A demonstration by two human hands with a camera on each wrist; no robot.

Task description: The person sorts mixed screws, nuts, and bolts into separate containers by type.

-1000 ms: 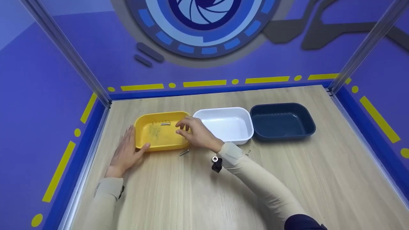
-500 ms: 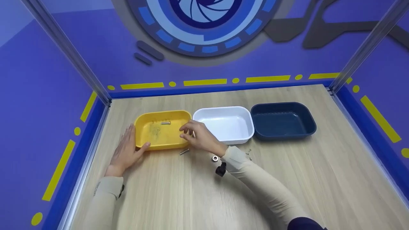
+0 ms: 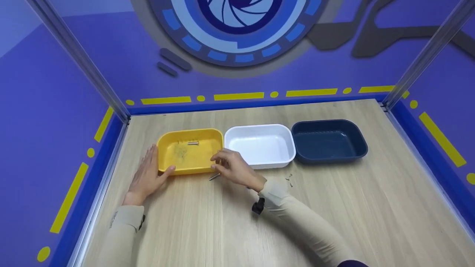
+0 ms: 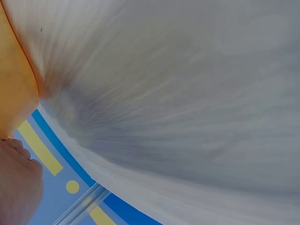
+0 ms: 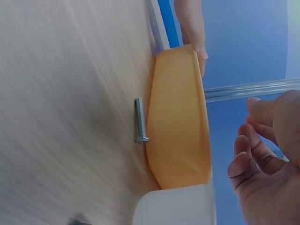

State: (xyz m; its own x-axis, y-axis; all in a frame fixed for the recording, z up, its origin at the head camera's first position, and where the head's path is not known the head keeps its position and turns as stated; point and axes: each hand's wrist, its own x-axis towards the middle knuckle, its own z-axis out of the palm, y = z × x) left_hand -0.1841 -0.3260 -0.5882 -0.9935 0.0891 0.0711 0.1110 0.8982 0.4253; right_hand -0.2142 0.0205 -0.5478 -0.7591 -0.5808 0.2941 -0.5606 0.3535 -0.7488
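Looking at the loose bolt (image 5: 140,119) on the table (image 3: 185,222), just off the near side of the yellow tray (image 5: 176,117), we'd guess it's stiff, lightish, maybe slick; we'd pinch it mid-shank. Just right, the right hand (image 3: 235,168) has thumb and fingers apart, nothing visible between. The left hand (image 3: 147,180) lies straight-fingered along the tray's left side.

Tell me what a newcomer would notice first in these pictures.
Probably the yellow tray at left, beside it the white tray, then the dark tray at right. The left hand touches the yellow tray's left end; the right hand is near its front right corner, where a bolt lies on the table.
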